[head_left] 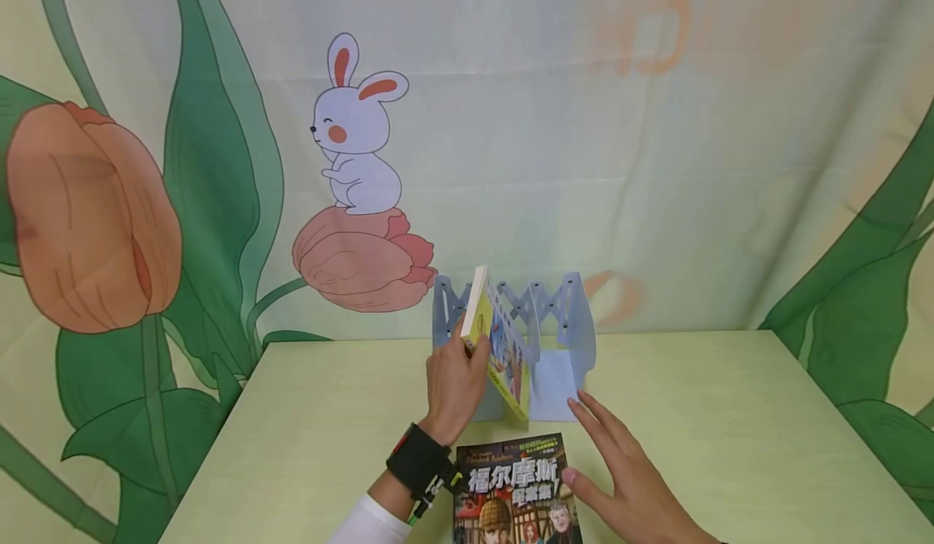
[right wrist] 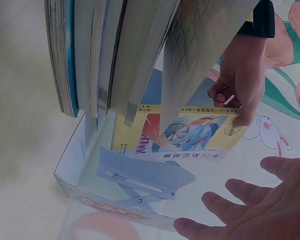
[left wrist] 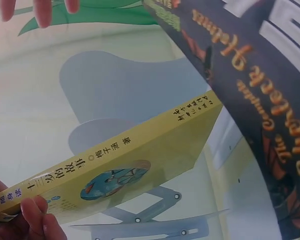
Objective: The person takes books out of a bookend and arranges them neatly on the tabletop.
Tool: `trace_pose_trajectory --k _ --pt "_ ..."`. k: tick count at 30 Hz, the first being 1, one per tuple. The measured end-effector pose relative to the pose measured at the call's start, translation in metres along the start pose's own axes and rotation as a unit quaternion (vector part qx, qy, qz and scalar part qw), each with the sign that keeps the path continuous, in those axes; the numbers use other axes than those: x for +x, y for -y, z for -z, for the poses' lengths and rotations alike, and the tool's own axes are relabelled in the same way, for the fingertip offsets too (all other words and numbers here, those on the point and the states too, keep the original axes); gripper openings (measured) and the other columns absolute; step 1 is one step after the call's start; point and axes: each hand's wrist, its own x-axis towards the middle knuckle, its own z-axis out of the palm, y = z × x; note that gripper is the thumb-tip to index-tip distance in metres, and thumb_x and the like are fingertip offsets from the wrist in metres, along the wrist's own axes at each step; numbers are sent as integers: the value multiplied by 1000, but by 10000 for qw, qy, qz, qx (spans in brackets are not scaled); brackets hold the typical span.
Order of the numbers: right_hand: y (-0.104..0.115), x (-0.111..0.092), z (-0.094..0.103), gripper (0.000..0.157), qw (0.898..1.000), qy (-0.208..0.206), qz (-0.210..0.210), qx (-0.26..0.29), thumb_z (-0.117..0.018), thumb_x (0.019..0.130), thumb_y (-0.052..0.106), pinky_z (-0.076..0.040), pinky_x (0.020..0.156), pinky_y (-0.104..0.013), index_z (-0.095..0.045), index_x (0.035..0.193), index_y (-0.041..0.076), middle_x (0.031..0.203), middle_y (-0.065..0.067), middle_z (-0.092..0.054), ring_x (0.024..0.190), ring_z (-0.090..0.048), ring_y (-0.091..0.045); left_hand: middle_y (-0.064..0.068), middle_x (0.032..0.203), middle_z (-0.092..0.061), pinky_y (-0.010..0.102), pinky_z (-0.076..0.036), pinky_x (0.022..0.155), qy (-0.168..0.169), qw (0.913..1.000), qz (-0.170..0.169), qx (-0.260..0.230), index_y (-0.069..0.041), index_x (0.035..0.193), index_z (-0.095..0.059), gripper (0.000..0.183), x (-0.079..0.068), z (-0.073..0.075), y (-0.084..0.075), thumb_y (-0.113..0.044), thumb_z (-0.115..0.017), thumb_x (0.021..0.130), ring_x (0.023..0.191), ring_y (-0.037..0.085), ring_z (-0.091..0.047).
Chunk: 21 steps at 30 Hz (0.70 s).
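Note:
My left hand (head_left: 454,382) grips a yellow book (head_left: 503,357) by one end, fingers and thumb on either side of its spine. The book is tilted on edge inside a blue-grey expandable bookrack (head_left: 581,325), left of one of the rack's dividers. In the left wrist view the yellow spine (left wrist: 105,157) carries Chinese characters. My right hand (head_left: 635,479) holds nothing; its spread fingers hover by the rack's front right corner, with the thumb at the edge of a dark-covered Sherlock Holmes book (head_left: 511,479).
The dark book tops a stack of several books (right wrist: 85,60), seen edge-on in the right wrist view. Stack and rack stand on a pale green table (head_left: 306,430). Behind hangs a curtain (head_left: 496,147) printed with a rabbit and tulips.

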Motion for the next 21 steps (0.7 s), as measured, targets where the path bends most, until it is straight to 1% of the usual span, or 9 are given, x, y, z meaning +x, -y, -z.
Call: trace_pose_trajectory --k 4,8,11,15,18,21 --pt "-1 1 0 78 10000 1 -10 29 -67 92 30 -42 96 -66 -23 156 36 162 8 -24 144 -34 -33 1 52 -52 19 -19 35 -35 10000 -28 30 -16 146 -46 47 1 1 -2 -26 -49 101 33 7 -30" --pt "-1 2 0 78 10000 25 -56 39 -67 92 31 -42 96 -66 -23 156 37 162 8 -24 144 -33 -33 4 57 -59 18 -20 35 -97 10000 -17 -14 -14 144 -49 45 1 2 -2 -25 -50 100 34 6 -37" --pt "0 3 1 78 9999 50 -101 40 -67 92 32 -41 95 -67 -22 156 38 162 8 -24 144 -34 -33 4 54 -56 18 -19 35 -136 9999 -46 -19 -15 145 -49 46 1 3 -3 -26 -49 101 34 6 -37" --pt "0 5 2 79 9999 57 -98 9 -67 92 31 -41 95 -67 -22 156 38 162 6 -24 143 -34 -34 1 49 -46 18 -18 37 -193 9996 -181 53 -17 147 -46 47 2 6 -6 -26 -49 101 33 7 -31" --pt "0 6 3 78 9999 77 -110 7 -67 92 31 -41 95 -68 -22 156 38 162 6 -24 144 -34 -34 1 50 -47 18 -18 37 -256 9993 -271 71 -18 146 -47 46 3 9 -10 -26 -49 101 34 6 -33" --pt "1 7 4 78 9998 102 -139 20 -66 92 32 -40 95 -68 -22 156 38 162 6 -24 144 -33 -34 3 53 -53 17 -20 37 -333 9988 -355 58 -17 145 -48 45 3 12 -15 -26 -49 101 35 6 -36"
